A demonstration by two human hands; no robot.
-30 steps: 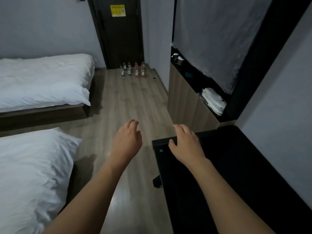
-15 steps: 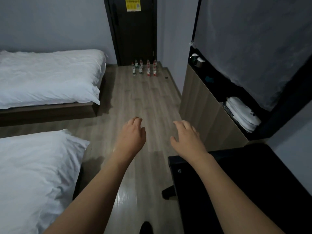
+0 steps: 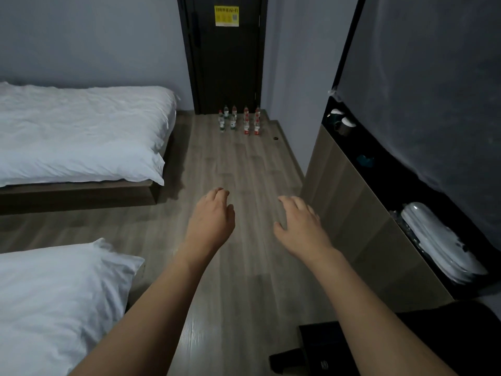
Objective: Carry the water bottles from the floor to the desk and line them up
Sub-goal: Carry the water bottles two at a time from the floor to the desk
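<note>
Small clear plastic water bottles point(image 3: 239, 121) with red and green labels stand clustered on the grey wood-plank floor point(image 3: 244, 169) at the dark door point(image 3: 226, 55) — well ahead of both hands, none carried yet. Left hand point(image 3: 210, 221) and right hand point(image 3: 301, 226) hang relaxed, empty; open floor lies ahead between white bed point(image 3: 81, 131) and wooden cabinet point(image 3: 352, 213) — black desk point(image 3: 433, 337) corner behind the right hand.

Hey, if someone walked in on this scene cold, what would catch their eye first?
Probably the two bare hands, left hand and right hand, stretched out empty over the wooden floor. Next, the cluster of water bottles standing on the floor at the foot of the dark door with its yellow sign. Two white beds fill the left side.
</note>
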